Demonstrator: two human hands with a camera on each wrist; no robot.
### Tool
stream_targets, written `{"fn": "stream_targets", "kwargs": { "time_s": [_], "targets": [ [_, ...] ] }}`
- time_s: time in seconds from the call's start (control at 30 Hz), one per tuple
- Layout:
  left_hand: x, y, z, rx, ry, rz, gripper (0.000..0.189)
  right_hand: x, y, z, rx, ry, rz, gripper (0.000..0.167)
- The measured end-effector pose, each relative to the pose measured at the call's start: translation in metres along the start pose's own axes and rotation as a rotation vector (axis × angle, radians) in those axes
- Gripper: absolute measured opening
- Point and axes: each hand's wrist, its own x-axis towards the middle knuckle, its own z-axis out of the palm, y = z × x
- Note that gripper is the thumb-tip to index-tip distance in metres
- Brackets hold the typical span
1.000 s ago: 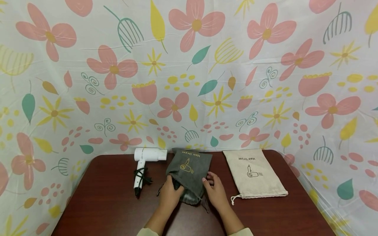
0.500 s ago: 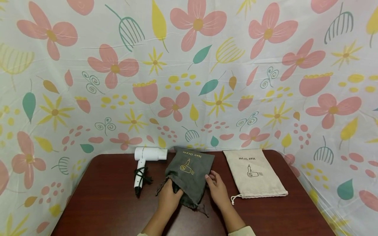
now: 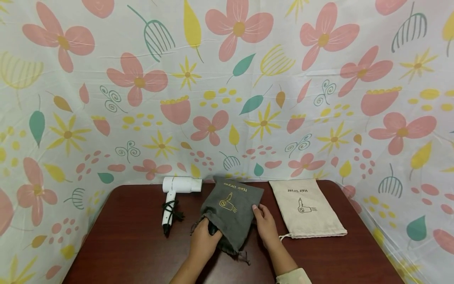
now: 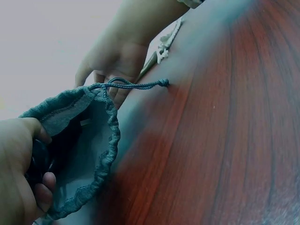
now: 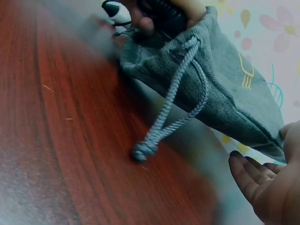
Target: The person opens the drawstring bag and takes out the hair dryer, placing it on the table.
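Note:
A grey drawstring bag point(image 3: 232, 213) printed "Hair Dryer" slants up from the table in the head view, its gathered mouth facing the person. My left hand point(image 3: 203, 241) reaches into that mouth and grips a black cord-wrapped handle point(image 4: 39, 158), the rest of which is hidden in the bag. In the right wrist view, dark coils of cord point(image 5: 169, 19) show by the left fingers. At the bag's right edge, my right hand point(image 3: 267, 225) touches it with the thumb. Its fingers point(image 5: 248, 176) extend fairly straight beside and under the bag. A knotted drawstring point(image 5: 164, 117) dangles from the mouth.
A white hair dryer point(image 3: 181, 185) with its black cord point(image 3: 172, 212) wound round the handle lies left of the bag. To the right lies a flat cream drawstring bag point(image 3: 306, 213). A floral curtain point(image 3: 227, 98) hangs behind the dark red table point(image 3: 124, 236).
The grey bag has shifted slightly right and turned, its far end swinging rightward. My right hand has moved with it, rightward along the edge. My left hand stays in the mouth.

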Motion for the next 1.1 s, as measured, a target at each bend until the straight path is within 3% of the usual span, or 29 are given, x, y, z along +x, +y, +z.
{"fn": "stream_targets", "kwargs": {
  "time_s": [0.2, 0.5, 0.9, 1.1],
  "targets": [
    [-0.003, 0.004, -0.004, 0.020, -0.014, 0.006, 0.059, 0.003, -0.001, -0.006, 0.040, 0.045, 0.003, 0.070],
    [-0.009, 0.007, -0.011, 0.010, -0.042, 0.022, 0.054, 0.007, -0.006, -0.018, 0.256, 0.003, 0.055, 0.082],
    [-0.014, 0.004, -0.013, -0.019, -0.058, 0.025, 0.050, 0.010, -0.006, -0.023, 0.282, 0.091, 0.079, 0.068],
    [-0.014, 0.004, -0.016, -0.029, -0.071, 0.033, 0.053, 0.010, -0.006, -0.026, 0.295, 0.085, 0.079, 0.058]
  ]
}}
